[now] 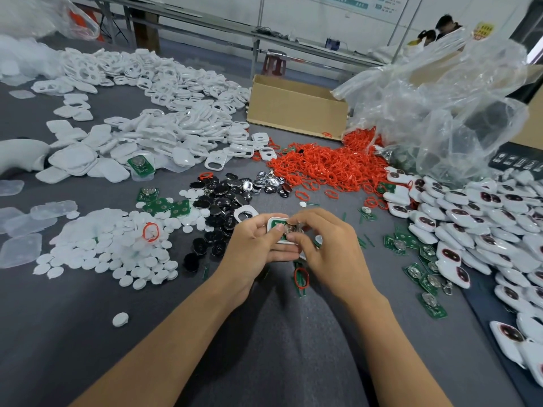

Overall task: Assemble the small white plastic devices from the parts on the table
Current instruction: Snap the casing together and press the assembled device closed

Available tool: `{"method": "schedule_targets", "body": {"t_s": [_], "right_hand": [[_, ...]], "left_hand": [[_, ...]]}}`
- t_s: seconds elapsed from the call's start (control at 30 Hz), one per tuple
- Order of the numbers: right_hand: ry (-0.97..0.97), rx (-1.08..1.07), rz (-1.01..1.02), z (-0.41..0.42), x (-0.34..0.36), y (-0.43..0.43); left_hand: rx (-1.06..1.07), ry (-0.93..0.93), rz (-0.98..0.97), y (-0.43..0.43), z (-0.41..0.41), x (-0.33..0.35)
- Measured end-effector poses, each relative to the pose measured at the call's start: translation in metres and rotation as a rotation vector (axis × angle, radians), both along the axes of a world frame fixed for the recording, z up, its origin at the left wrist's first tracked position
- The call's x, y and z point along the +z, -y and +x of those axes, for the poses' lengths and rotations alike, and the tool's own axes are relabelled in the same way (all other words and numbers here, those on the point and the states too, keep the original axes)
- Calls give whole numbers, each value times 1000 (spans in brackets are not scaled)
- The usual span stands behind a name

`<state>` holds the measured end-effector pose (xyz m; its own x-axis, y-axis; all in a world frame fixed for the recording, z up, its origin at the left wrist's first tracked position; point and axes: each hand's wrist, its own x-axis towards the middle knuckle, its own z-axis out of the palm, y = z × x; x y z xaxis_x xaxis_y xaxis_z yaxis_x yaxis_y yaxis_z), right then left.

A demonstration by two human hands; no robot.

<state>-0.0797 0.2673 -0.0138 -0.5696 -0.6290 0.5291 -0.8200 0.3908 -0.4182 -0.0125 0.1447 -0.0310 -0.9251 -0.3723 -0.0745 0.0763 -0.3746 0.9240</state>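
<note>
My left hand (pixel 255 245) grips a small white plastic shell (pixel 274 223) with a green circuit board seated inside it, just above the grey table. My right hand (pixel 318 242) pinches a round silvery part (pixel 291 229) against that board, fingers curled over it. A red rubber ring (pixel 301 278) lies on the table just below the hands. An empty white frame (pixel 245 213) lies just left of the left hand. Part of the shell is hidden by my fingers.
White shells (pixel 164 124) are heaped at the back left, white discs (pixel 117 248) at the left, black and chrome buttons (pixel 226 198) ahead. Red rings (pixel 326 165) pile beside a cardboard box (pixel 296 110) and plastic bag (pixel 440 107). Finished devices (pixel 476 224) and green boards (pixel 423 271) lie right.
</note>
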Motion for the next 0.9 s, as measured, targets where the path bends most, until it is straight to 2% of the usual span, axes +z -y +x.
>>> {"method": "schedule_targets", "body": {"t_s": [0.9], "right_hand": [[-29, -56, 41, 3, -5, 2]], "left_hand": [[14, -9, 21, -1, 0, -1]]}}
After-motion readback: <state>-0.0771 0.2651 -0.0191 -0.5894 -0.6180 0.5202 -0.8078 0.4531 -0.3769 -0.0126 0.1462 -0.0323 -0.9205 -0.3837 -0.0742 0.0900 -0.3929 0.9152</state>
